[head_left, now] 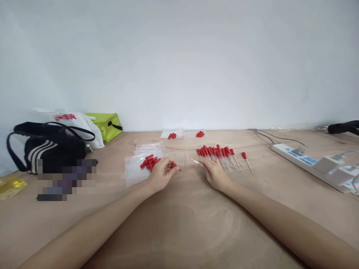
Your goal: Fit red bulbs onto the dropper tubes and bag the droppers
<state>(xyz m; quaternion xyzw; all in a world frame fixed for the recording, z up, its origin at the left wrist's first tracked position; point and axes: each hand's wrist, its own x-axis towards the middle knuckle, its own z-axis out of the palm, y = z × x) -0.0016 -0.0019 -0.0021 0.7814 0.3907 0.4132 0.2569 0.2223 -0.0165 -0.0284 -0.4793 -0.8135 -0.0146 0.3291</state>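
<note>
My left hand (pixel 162 174) is closed, pinching a red rubber dropper bulb (pixel 174 165) between thumb and fingers. Across a small gap, my right hand (pixel 215 172) grips a thin clear glass dropper tube (pixel 196 162), one end pointing left toward the bulb. A row of bare glass tubes (pixel 183 161) lies between the hands. Beside the left hand, loose red bulbs (pixel 148 161) rest on a clear plastic bag (pixel 131 167). Behind my right hand several droppers with red bulbs fitted (pixel 217 150) lie side by side, and a single dropper (pixel 247 161) lies apart to their right.
By the wall are more plastic bags (pixel 165 133) with red bulbs. A white power strip (pixel 297 160) with plugs and cables stands on the right. On the left sit a black bag (pixel 61 151), a white plastic bag (pixel 97 136) and a lime-green bag (pixel 105 125).
</note>
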